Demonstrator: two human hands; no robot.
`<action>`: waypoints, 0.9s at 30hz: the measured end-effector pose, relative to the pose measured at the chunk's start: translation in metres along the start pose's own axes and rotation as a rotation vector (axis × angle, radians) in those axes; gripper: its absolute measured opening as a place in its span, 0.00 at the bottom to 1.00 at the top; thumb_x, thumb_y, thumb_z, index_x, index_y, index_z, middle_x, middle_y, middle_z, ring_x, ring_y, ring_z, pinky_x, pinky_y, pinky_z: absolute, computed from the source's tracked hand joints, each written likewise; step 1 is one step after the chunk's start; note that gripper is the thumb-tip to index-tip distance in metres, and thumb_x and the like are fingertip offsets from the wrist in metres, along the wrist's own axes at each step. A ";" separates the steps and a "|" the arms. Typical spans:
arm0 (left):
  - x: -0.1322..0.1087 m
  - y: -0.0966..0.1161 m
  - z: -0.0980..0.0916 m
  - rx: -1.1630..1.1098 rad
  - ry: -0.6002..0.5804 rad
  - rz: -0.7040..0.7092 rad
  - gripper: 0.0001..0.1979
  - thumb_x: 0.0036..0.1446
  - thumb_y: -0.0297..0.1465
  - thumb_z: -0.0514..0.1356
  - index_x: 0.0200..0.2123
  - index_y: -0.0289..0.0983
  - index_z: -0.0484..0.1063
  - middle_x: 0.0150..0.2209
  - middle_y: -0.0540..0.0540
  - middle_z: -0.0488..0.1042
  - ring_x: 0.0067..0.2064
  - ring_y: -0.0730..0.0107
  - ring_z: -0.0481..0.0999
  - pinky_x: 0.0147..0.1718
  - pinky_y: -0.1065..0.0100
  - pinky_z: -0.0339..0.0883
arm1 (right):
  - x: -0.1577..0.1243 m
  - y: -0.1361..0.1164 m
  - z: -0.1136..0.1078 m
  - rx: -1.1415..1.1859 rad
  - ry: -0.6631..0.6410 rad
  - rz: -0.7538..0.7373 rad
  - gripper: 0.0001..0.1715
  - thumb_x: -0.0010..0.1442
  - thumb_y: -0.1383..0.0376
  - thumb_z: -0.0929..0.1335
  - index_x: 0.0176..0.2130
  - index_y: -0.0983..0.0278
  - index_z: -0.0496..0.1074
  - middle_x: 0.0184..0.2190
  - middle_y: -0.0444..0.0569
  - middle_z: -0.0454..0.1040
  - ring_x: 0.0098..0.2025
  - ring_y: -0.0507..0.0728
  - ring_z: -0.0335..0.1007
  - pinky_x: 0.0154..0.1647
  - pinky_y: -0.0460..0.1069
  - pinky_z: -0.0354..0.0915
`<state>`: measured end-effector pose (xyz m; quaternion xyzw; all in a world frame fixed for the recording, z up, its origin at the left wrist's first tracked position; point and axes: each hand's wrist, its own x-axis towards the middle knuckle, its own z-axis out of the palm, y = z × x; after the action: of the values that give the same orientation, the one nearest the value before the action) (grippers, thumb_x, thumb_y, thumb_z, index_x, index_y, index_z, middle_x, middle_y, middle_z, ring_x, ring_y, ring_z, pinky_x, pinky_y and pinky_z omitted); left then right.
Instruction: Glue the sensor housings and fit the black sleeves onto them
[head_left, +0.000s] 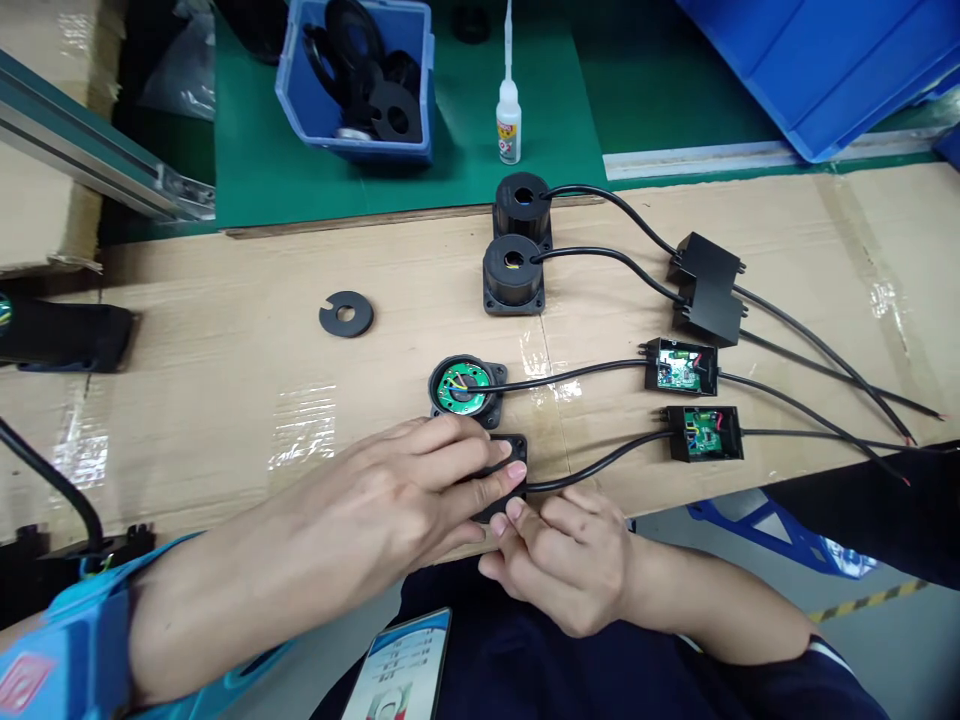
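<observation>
Left hand and right hand grip a black housing at six o'clock; two housings at twelve look capped, the central housing uncapped.

The left hand reaches rightward, palm down, fingers extended. Close beside it, the right hand curls inward.

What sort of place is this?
Probably an electronics assembly bench in a workshop or factory: two opened black boxes showing green circuit boards, a blue parts bin of black rings and discs, and a cardboard-covered worktop with several cabled black housings.
</observation>
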<state>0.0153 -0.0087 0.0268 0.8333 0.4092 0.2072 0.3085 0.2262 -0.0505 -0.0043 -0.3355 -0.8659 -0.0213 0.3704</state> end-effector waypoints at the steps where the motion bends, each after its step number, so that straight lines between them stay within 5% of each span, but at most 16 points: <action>1: -0.002 -0.002 0.002 0.008 -0.007 0.015 0.16 0.68 0.39 0.58 0.56 0.46 0.74 0.53 0.45 0.79 0.58 0.58 0.77 0.59 0.56 0.73 | 0.000 -0.001 0.000 -0.004 -0.007 0.004 0.12 0.66 0.61 0.72 0.33 0.65 0.80 0.29 0.45 0.76 0.29 0.52 0.68 0.29 0.50 0.61; 10: -0.006 -0.010 0.000 0.100 0.012 0.234 0.25 0.68 0.25 0.58 0.66 0.45 0.66 0.54 0.42 0.76 0.55 0.62 0.77 0.54 0.61 0.75 | 0.000 0.010 0.000 0.060 0.019 0.047 0.09 0.64 0.63 0.73 0.31 0.62 0.76 0.31 0.42 0.78 0.29 0.51 0.69 0.30 0.49 0.61; 19: -0.020 0.000 0.030 -0.433 0.230 -0.174 0.13 0.69 0.27 0.58 0.55 0.44 0.69 0.49 0.45 0.75 0.55 0.63 0.77 0.51 0.62 0.75 | 0.003 0.019 0.004 0.157 0.028 -0.002 0.11 0.66 0.66 0.69 0.30 0.64 0.75 0.27 0.43 0.77 0.26 0.50 0.70 0.27 0.48 0.64; 27: -0.025 0.002 0.034 -0.550 0.212 -0.224 0.14 0.70 0.29 0.57 0.57 0.45 0.65 0.52 0.44 0.71 0.56 0.63 0.74 0.54 0.61 0.72 | 0.008 0.017 -0.001 0.119 0.001 -0.019 0.11 0.65 0.69 0.70 0.29 0.64 0.74 0.26 0.44 0.75 0.28 0.52 0.70 0.29 0.50 0.63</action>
<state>0.0220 -0.0417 0.0007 0.6422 0.4570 0.3607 0.4986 0.2326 -0.0330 -0.0022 -0.3047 -0.8685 0.0266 0.3902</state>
